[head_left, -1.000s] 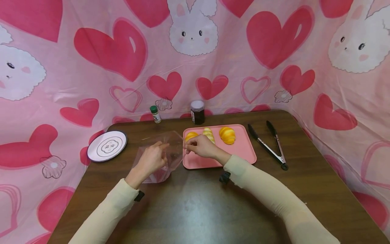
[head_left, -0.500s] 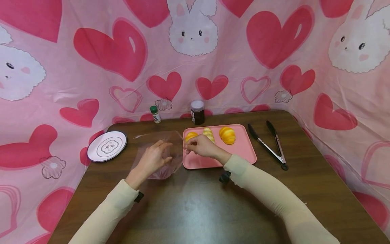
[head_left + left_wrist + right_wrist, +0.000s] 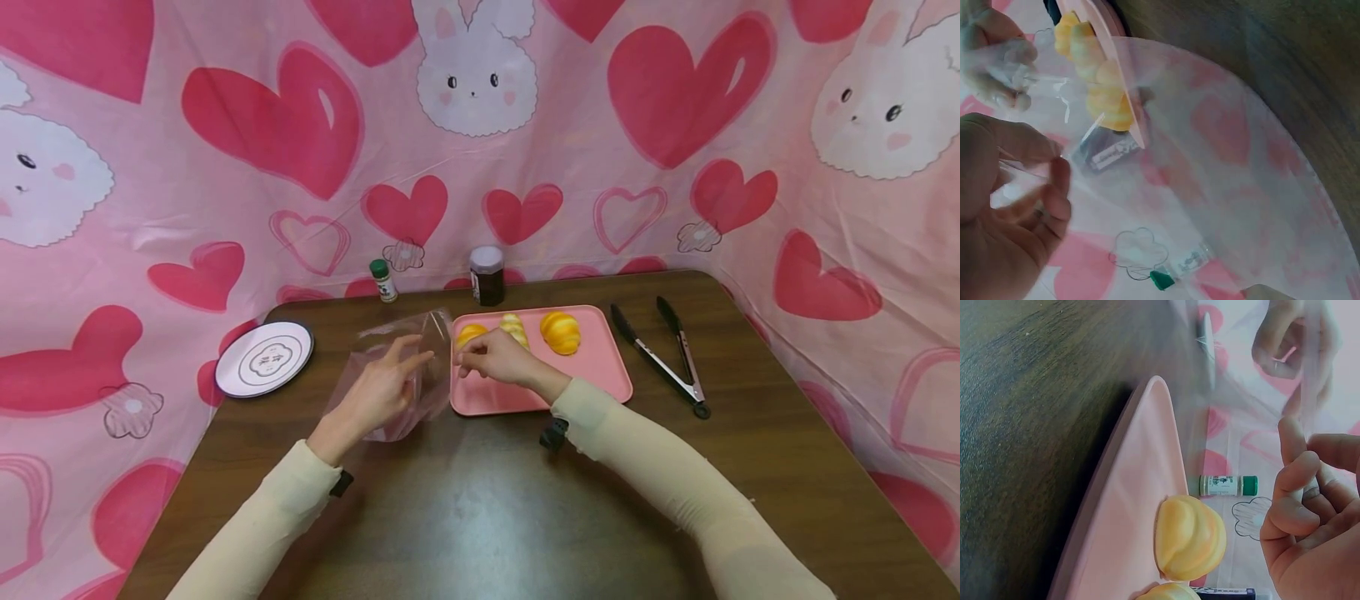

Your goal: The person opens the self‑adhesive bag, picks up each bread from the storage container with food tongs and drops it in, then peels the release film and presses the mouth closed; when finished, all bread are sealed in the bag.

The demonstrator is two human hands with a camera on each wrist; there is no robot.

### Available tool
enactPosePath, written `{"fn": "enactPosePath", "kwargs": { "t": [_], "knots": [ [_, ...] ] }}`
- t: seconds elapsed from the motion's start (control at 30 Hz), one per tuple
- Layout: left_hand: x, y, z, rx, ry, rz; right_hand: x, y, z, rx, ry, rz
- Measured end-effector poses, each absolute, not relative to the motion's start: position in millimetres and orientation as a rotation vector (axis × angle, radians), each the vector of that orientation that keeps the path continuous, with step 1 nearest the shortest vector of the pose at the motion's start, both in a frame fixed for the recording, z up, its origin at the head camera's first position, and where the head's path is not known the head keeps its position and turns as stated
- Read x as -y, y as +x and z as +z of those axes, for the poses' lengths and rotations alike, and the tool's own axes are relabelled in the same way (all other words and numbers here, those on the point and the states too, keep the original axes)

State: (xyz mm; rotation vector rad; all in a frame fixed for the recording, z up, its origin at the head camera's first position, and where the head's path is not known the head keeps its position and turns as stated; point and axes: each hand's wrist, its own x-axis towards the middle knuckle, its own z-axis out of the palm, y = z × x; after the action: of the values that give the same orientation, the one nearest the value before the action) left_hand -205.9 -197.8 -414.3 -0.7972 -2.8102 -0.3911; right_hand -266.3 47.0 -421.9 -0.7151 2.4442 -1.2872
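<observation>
A clear plastic bag [image 3: 431, 390] stands spread between my two hands, left of a pink tray [image 3: 540, 396]. My right hand [image 3: 498, 360] pinches the bag's edge with thumb and forefinger, over the tray's left side. At the bag's other side is my left hand [image 3: 378, 390]; in the left wrist view its fingertips [image 3: 1057, 187] meet the thumb on the thin film. The film [image 3: 1235, 144] fans out wide there. On the tray lie a golden croissant [image 3: 560, 332], a pale striped bread roll [image 3: 513, 327] and a yellow bun [image 3: 471, 333], partly hidden by my right hand.
Black-tipped tongs [image 3: 667, 358] lie spread at the right. A white plate [image 3: 262, 375] with a dark rim sits far left. Along the back edge stand a green-capped shaker bottle [image 3: 383, 282] and a dark jar [image 3: 487, 277]. A printed pink cloth hangs around the table.
The fingers of my left hand have shifted upward and changed their spread, and the bag's upper part has crumpled and tilted. My right hand stays in place on its edge.
</observation>
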Motion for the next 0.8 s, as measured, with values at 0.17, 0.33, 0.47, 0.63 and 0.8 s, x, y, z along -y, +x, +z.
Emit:
{"fn": "enactPosePath", "kwargs": {
  "t": [0.17,0.33,0.47,0.63,0.8],
  "knots": [
    [199.9,-206.6,-415.5,2.875,-0.719,-0.377,-46.7,-266.2,-421.8,-2.438,-0.693,-1.28],
    [199.1,-208.5,-416.0,2.881,-0.659,-0.353,-47.1,-265.3,-422.3,-2.438,-0.699,-1.277],
    [197.4,-209.1,-415.6,2.921,-0.6,-0.385,-46.5,-264.5,-422.0,-2.418,-0.718,-1.287],
    [198.5,-209.6,-416.5,2.951,-0.668,-0.463,-46.6,-263.4,-420.3,-2.408,-0.73,-1.291],
    [199.9,-207.7,-414.3,2.953,-0.723,-0.416,-48.6,-263.8,-419.6,-2.419,-0.723,-1.283]
  ]
}}
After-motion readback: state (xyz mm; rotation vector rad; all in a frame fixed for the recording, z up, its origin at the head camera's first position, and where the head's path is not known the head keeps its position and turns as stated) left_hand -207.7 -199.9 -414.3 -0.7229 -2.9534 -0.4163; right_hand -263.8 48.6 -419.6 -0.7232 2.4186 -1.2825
